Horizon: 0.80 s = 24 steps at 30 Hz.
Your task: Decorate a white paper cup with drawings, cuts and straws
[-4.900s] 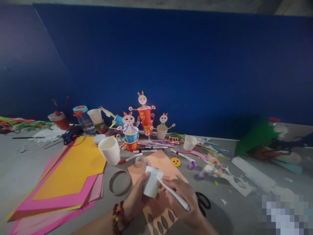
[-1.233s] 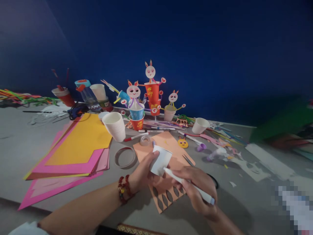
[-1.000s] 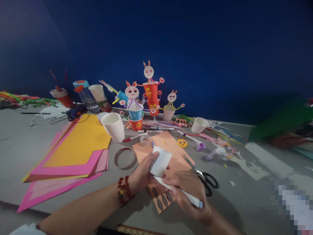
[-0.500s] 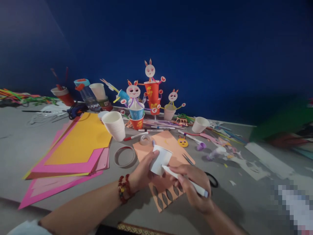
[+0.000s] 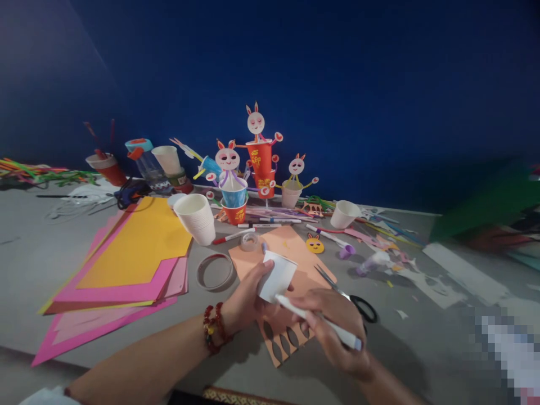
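"In the head view, where's the white paper cup [image 5: 277, 274]?"
"Tilted above the peach paper sheet [image 5: 304, 260], clasped in the left hand [image 5: 247, 292], just beside the right hand [image 5: 337, 320]."
"And that one's grip?"
"Fingers closed around a white marker [image 5: 343, 334], tip by the cup's base; scissors [image 5: 363, 308] lie partly hidden behind."

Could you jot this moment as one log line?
left hand: holds cup | right hand: holds marker, tip by cup | below: orange paper | nearby: scissors
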### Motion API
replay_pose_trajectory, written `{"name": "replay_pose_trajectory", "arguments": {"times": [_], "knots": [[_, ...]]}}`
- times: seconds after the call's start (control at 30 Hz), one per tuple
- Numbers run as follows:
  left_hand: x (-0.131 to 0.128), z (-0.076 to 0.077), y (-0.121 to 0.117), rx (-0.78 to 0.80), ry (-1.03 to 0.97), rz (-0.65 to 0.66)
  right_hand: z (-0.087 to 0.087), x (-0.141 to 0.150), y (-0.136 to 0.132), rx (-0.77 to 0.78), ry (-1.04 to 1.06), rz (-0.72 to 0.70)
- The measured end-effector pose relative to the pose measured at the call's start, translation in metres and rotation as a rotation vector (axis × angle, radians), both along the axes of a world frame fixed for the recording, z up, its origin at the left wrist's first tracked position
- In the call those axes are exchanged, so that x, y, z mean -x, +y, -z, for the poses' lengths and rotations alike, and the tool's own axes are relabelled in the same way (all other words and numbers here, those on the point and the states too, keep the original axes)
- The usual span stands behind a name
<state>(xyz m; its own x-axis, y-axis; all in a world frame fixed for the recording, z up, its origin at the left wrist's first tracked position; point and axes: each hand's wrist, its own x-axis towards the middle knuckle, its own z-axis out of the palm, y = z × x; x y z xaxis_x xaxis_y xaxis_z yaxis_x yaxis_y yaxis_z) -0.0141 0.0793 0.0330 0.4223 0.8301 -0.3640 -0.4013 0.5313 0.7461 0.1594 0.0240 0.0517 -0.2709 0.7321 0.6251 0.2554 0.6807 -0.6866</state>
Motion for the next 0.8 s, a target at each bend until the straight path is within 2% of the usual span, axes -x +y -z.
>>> {"name": "replay_pose_trajectory", "arguments": {"times": [0.07, 0.2, 0.37, 0.5, 0.57, 0.67, 0.7, 0.8], "knots": [[-0.001, 0.000, 0.000, -0.018, -0.010, -0.015, 0.001, 0.000, 0.000, 0.037, 0.032, 0.054], [-0.001, -0.001, 0.000, 0.021, -0.032, -0.009, 0.004, 0.000, 0.002, 0.013, -0.003, -0.029], [0.000, 0.001, 0.001, 0.054, -0.050, 0.000, 0.011, -0.005, 0.007, 0.106, 0.139, 0.205], [0.000, 0.000, 0.001, 0.042, -0.083, -0.019, 0.010, -0.004, 0.006, 0.057, 0.035, -0.002], [0.000, 0.000, 0.000, 0.043, -0.096, 0.001, 0.009, -0.003, 0.006, 0.030, 0.038, 0.045], [0.000, 0.000, 0.000, 0.060, -0.091, 0.020, 0.010, -0.005, 0.007, 0.063, 0.129, 0.233], [0.000, 0.001, 0.000, 0.062, -0.089, 0.022, 0.010, -0.005, 0.007, 0.072, 0.126, 0.228], [-0.001, 0.001, 0.000, 0.041, -0.096, 0.020, 0.010, -0.006, 0.007, 0.050, 0.027, 0.092]]}}
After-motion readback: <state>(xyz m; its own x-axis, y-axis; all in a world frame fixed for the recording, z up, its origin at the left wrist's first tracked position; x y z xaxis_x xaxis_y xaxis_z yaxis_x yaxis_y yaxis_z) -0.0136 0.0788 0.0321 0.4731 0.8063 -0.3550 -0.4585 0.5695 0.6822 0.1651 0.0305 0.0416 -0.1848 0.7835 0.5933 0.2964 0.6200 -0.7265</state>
